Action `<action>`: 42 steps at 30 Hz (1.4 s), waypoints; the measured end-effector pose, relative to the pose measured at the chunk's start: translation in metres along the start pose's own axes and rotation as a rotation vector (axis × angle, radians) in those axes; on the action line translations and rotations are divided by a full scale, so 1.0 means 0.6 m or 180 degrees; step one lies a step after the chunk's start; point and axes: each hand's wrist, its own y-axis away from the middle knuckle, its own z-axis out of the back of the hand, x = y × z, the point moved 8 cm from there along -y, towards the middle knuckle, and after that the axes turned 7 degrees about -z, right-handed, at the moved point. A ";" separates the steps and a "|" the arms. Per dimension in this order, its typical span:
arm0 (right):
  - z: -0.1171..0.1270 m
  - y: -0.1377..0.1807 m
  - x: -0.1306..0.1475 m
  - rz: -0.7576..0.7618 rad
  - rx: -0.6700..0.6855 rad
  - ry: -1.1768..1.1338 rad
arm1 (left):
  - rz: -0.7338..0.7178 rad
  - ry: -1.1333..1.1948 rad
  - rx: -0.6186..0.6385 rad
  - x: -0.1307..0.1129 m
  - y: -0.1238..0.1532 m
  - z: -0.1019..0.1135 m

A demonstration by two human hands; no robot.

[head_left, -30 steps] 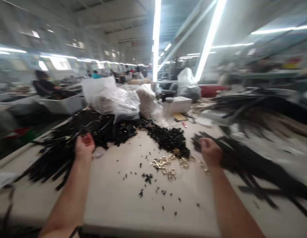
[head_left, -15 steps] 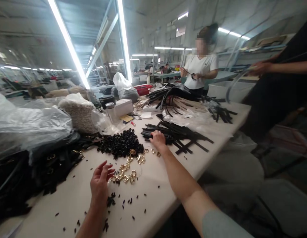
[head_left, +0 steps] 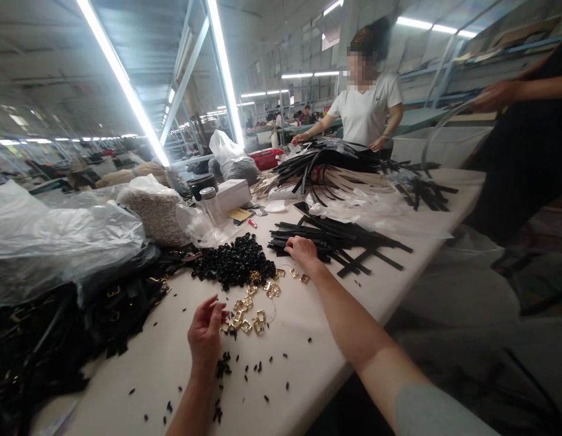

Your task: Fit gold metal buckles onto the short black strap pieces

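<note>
Gold buckles (head_left: 245,315) now sit at the left hand's (head_left: 204,332) loosely open, empty fingertips, which have edged closer, while the right hand (head_left: 301,249) stays flat, palm down, on the black straps (head_left: 349,242).

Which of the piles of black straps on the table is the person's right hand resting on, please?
The right hand rests on the small flat pile of black straps nearest the table edge, not the far tangled heap.

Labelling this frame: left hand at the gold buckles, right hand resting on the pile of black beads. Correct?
Not quite. In the head view the right hand rests on the black straps, not on the black beads, which lie apart between the hands. The left hand is at the gold buckles, as you say.
</note>
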 end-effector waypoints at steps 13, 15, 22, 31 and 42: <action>-0.040 0.163 0.210 0.1737 0.1774 -0.2325 | 0.0603 0.0462 0.0064 -0.004 -0.002 -0.012; -0.048 0.177 0.218 0.1734 0.1976 -0.2408 | 0.0705 0.0450 0.0026 -0.003 -0.001 -0.009; -0.045 0.195 0.232 0.2097 0.1742 -0.2296 | 0.1101 0.0723 -0.0087 0.006 0.007 -0.007; -0.037 0.209 0.243 0.2250 0.1290 -0.1957 | 0.1101 0.0794 -0.0153 0.000 0.012 -0.006; 0.004 0.230 0.253 0.2321 0.2486 -0.3176 | 0.0051 0.0725 0.0123 -0.066 0.017 -0.018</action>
